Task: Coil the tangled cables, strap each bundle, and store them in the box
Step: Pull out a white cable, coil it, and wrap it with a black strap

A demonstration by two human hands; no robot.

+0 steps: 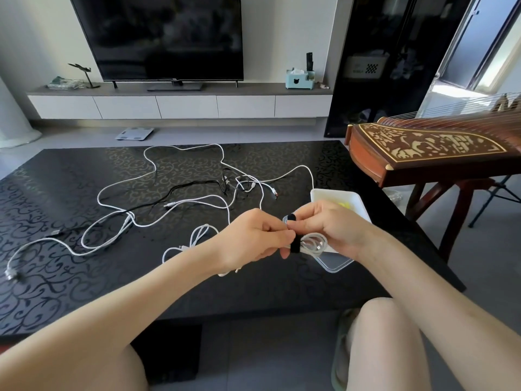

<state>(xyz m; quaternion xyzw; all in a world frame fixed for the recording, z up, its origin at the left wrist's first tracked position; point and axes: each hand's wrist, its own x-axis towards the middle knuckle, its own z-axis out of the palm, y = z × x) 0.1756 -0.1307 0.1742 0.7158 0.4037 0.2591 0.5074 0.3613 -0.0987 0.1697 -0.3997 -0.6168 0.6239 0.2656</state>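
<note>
Both hands meet above the table's right half, over the box. My left hand [255,238] pinches a black strap [295,245] that wraps a small coil of white cable [313,244]. My right hand [328,228] grips the coil and the strap's upper end. A white plastic box [356,203] sits just behind the hands, with its clear lid [334,263] lying below them. Several tangled white cables [174,204] and a black cable [180,190] sprawl across the black patterned table [70,277].
A wooden zither [423,148] on a stand stands at the table's right edge. Beyond the table are a TV [163,38] on a low cabinet and a scale [134,134] on the floor. My knees show below the table's front edge.
</note>
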